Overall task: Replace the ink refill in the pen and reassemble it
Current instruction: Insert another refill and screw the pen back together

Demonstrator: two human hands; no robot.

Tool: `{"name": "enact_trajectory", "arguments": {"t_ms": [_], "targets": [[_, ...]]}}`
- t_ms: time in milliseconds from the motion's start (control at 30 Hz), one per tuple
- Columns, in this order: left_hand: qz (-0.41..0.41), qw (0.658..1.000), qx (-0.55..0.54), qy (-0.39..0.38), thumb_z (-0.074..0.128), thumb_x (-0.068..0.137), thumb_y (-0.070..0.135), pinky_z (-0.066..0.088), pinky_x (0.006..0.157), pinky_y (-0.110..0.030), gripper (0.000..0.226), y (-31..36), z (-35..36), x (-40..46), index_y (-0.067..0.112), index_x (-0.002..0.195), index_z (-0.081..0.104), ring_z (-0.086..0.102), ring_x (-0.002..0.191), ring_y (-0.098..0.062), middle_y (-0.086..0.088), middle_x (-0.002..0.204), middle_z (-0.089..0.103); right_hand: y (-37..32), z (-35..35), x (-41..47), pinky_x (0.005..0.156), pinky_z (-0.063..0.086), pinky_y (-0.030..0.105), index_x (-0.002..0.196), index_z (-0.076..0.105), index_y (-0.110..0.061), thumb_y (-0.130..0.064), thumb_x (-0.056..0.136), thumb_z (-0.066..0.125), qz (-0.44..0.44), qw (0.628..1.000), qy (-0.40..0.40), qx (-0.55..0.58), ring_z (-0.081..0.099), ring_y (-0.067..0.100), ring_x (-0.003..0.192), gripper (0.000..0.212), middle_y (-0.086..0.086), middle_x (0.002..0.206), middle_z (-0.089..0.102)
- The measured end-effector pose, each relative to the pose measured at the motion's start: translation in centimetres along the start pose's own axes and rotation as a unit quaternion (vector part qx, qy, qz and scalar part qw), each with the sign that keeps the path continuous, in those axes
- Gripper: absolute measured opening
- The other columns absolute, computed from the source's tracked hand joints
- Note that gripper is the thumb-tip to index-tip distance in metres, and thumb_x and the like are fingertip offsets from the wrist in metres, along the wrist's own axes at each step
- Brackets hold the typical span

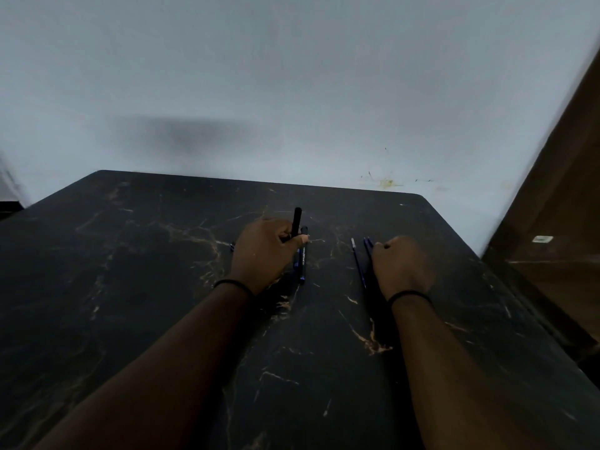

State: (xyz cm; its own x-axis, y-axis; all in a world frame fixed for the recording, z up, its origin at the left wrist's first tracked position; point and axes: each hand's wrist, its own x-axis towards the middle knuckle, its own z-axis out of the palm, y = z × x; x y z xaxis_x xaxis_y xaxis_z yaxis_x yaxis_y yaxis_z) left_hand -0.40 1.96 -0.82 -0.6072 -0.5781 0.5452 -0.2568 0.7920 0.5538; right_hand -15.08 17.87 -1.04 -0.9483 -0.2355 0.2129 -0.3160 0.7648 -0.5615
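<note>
Dim room, pale wall, dark marbled desk [130,287]. Left hand [264,251] is closed around a black pen [296,221], its end poking up past the fingers, likely lifted for dismantling. A second pen [303,258] lies flat just beside that hand. Right hand [402,264] rests fisted on the desk, touching loose refills [358,261], probably ready to pick one; whether it grips any, cannot tell.

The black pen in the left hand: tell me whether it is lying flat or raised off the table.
Raised. The left hand holds the black pen with its far end pointing up above the fingers, while another pen lies flat on the table beside it.
</note>
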Motion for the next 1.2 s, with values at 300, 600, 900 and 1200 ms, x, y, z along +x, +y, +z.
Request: {"name": "enact_trajectory", "arguments": {"t_ms": [300, 600, 900, 1200], "targets": [[-0.002, 1.000, 0.008, -0.006, 0.072, 0.086, 0.038, 0.052, 0.059, -0.038, 0.034, 0.2, 0.0, 0.0, 0.013, 0.065, 0.064, 0.060, 0.060, -0.021, -0.002, 0.062, 0.063, -1.2, -0.2, -0.9, 0.076, 0.054, 0.038, 0.078, 0.065, -0.011, -0.038, 0.097, 0.055, -0.091, 0.995, 0.003, 0.035, 0.065, 0.031, 0.085, 0.035, 0.009, 0.084, 0.067], [0.000, 1.000, 0.010, -0.006, 0.071, 0.086, 0.039, 0.048, 0.057, -0.037, 0.037, 0.1, 0.1, 0.0, 0.011, 0.065, 0.061, 0.061, 0.061, -0.022, -0.005, 0.063, 0.064, -2.1, -0.1, -2.4, 0.083, 0.051, 0.035, 0.105, 0.067, -0.010, -0.033, 0.093, 0.059, -0.103, 0.990, -0.048, -0.087, 0.065, 0.034, 0.105, 0.027, 0.013, 0.113, 0.068], [0.001, 1.000, 0.001, 0.003, 0.074, 0.083, 0.036, 0.048, 0.056, -0.032, 0.027, 0.2, 0.1, 0.0, 0.018, 0.066, 0.064, 0.060, 0.060, -0.012, 0.003, 0.064, 0.064, -4.8, 0.6, -3.8, 0.056, 0.041, 0.028, 0.070, 0.053, -0.014, -0.034, 0.087, 0.052, -0.160, 0.984, -0.081, -0.007, 0.059, 0.025, 0.065, 0.027, 0.000, 0.066, 0.055], [-0.004, 1.000, 0.026, -0.011, 0.073, 0.084, 0.038, 0.051, 0.059, -0.037, 0.028, -0.1, 0.3, 0.1, 0.013, 0.072, 0.067, 0.062, 0.064, -0.018, -0.002, 0.069, 0.066, -4.6, 1.0, -4.5, 0.056, 0.048, 0.023, 0.126, 0.045, -0.026, -0.025, 0.099, 0.057, -0.316, 0.906, 0.108, 0.261, 0.060, 0.011, 0.064, 0.030, -0.009, 0.078, 0.061]]}}
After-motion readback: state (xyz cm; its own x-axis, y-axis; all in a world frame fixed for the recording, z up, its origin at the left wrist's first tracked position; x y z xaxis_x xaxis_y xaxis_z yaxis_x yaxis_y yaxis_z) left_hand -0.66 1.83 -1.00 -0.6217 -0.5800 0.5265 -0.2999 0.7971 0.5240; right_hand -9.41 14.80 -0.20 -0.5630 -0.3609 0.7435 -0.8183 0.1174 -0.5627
